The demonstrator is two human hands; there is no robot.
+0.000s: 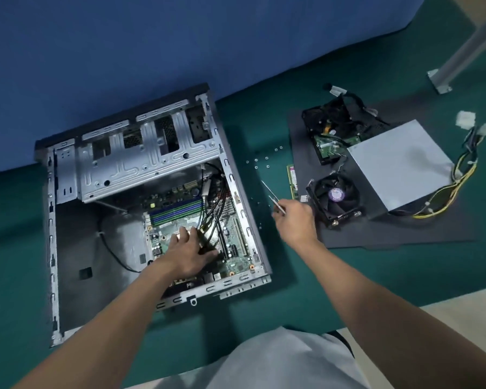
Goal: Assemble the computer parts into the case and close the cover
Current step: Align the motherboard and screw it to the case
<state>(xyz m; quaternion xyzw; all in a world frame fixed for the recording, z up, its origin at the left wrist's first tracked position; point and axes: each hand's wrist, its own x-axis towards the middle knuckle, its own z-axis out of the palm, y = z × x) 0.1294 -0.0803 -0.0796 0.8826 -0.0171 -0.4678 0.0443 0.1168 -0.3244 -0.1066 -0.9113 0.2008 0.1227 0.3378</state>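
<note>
Here, pressing the motherboard (234,249) flat in the case (54,220) with an open left hand (190,248) and gripping a screwdriver (270,192) in the right hand (295,220), seemingly ready for fastening.

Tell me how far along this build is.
Done: the board sits in the case, cables running over it. In hand: the left hand rests on the board, the right hand pinches a thin tool. Left: fan, drive, power supply and memory stick lie outside, screws are loose, and the case is open.

one case (52,234), one fan (337,196) — one screwdriver (267,188).
</note>
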